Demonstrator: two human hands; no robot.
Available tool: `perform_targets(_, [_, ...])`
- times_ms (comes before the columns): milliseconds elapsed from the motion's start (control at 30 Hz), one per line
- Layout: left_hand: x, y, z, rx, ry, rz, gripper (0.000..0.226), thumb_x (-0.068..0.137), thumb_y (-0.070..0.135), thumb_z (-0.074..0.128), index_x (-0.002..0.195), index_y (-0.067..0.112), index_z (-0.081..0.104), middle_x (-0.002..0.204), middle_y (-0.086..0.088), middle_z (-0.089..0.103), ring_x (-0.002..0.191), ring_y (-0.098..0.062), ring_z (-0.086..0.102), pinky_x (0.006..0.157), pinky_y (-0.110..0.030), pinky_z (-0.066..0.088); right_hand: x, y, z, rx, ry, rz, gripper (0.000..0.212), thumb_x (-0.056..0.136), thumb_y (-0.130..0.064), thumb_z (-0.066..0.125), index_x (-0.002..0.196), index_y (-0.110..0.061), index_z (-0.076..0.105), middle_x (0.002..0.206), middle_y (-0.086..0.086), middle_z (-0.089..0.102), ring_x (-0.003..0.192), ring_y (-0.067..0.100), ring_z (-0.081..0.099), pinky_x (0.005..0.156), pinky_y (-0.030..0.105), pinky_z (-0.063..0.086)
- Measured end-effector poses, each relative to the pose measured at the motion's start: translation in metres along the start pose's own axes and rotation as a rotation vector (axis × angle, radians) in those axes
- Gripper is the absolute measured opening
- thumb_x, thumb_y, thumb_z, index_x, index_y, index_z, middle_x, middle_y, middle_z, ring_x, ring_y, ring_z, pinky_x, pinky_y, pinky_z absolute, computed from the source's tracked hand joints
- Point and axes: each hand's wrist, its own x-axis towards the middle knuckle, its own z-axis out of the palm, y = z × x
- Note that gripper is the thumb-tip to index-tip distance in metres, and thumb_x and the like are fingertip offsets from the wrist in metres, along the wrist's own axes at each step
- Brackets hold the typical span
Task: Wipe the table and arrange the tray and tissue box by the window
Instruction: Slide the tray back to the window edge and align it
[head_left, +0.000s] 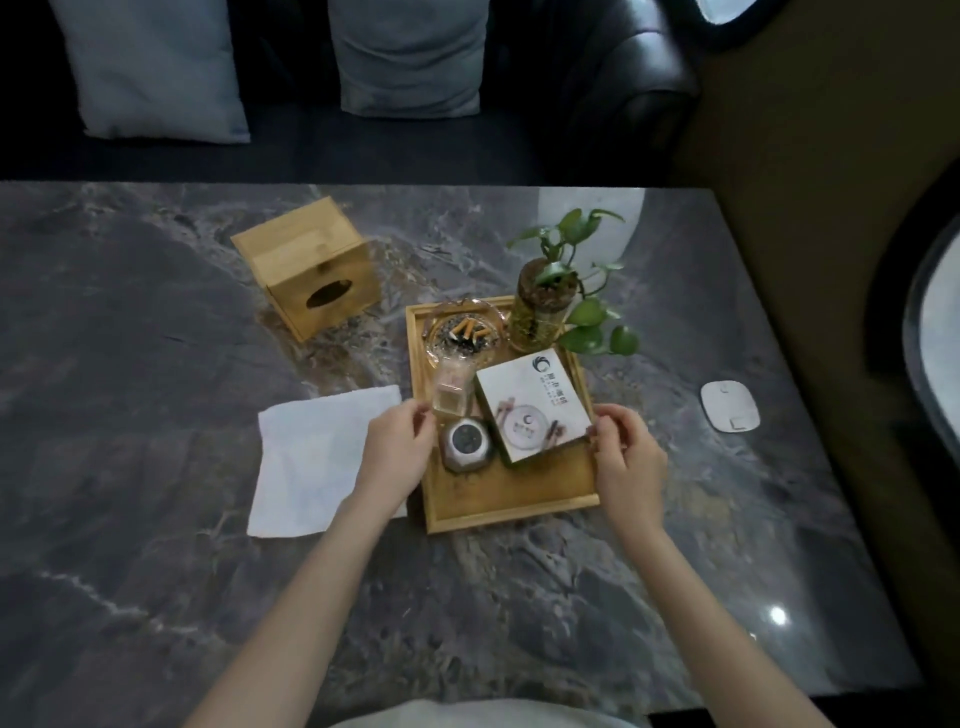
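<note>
A wooden tray (511, 512) sits mid-table on the dark marble table (156, 415). It carries a glass ashtray with cigarette butts (464, 332), a potted plant in a glass jar (540, 306), a white printed box (532, 405), a small glass (453, 392) and a round metal object (466, 444). My left hand (397, 449) grips the tray's left rim and my right hand (626, 457) grips its right rim. A wooden tissue box (309, 270) stands to the far left of the tray. A white cloth (311, 462) lies flat left of the tray, partly under my left forearm.
A white oval device (730, 413) lies near the table's right edge. Windows (935, 332) are set in the wall on the right. A dark sofa with two light cushions (410, 52) runs along the far side of the table.
</note>
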Motion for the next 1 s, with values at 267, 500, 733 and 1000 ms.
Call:
perform_targets(267, [0.023,-0.013,0.035,0.083,0.085,-0.064,0.021,0.091,0.015,0.046,0.091,-0.002,0.058,0.094,-0.026,0.055,0.085,-0.035,0.051,0.070,-0.033,0.032,0.016,0.055,-0.009,-0.333,-0.198,0.091,0.033,0.094,-0.015,0.045,0.124,-0.004,0.051,0.118,0.013,0.056,0.111,0.024,0.050,0.093,0.029,0.036])
perform_targets(500, [0.023,-0.019,0.041,0.137,0.097,-0.007,0.016,0.087,0.015,0.055,0.087,-0.001,0.060,0.079,-0.015,0.047,0.073,-0.027,0.046,0.066,-0.030,0.031,0.019,0.063,-0.007,-0.383,-0.223,0.038,0.027,0.092,-0.025,0.051,0.113,-0.012,0.061,0.093,0.000,0.052,0.083,0.012,0.048,0.071,0.026,0.039])
perform_targets(733, [0.029,-0.021,0.034,0.211,0.075,0.064,0.016,0.083,0.016,0.059,0.078,0.000,0.061,0.068,-0.009,0.045,0.066,-0.022,0.043,0.061,-0.029,0.028,0.019,0.063,-0.007,-0.521,-0.202,-0.080,0.022,0.092,-0.022,0.049,0.104,-0.011,0.064,0.090,0.004,0.059,0.084,0.020,0.056,0.066,0.029,0.041])
perform_targets(1000, [0.032,-0.020,0.027,0.301,0.078,0.086,0.021,0.082,0.021,0.059,0.075,0.002,0.060,0.070,-0.012,0.052,0.067,-0.024,0.043,0.061,-0.032,0.030,0.014,0.057,-0.007,-0.553,-0.176,-0.079,0.019,0.092,-0.022,0.047,0.095,-0.012,0.064,0.083,0.007,0.067,0.077,0.023,0.061,0.067,0.034,0.045])
